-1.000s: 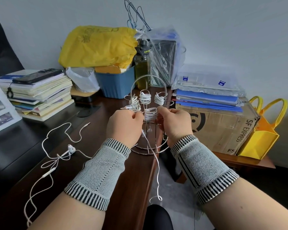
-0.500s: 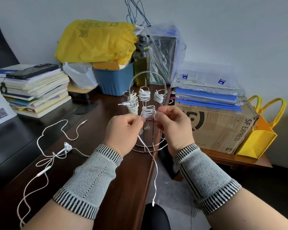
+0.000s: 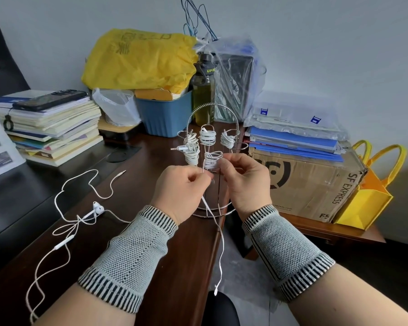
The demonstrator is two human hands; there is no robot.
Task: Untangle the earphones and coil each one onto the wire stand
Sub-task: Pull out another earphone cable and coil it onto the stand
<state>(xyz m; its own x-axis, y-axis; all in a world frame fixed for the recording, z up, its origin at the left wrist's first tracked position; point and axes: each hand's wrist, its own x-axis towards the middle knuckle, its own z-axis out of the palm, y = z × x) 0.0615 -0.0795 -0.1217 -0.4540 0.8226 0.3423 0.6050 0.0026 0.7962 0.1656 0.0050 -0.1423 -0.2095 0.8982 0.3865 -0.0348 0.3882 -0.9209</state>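
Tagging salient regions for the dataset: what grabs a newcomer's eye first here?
Dead centre, both hands, left hand and right hand, work a white cable at the wire stand, which carries four white coils. Behind, a yellow bag tops the blue bin. Loose earphones sprawl on the desk, left.

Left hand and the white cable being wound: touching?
Touching. In the head view, the left hand pinches the white cable just below the coil on the wire stand.
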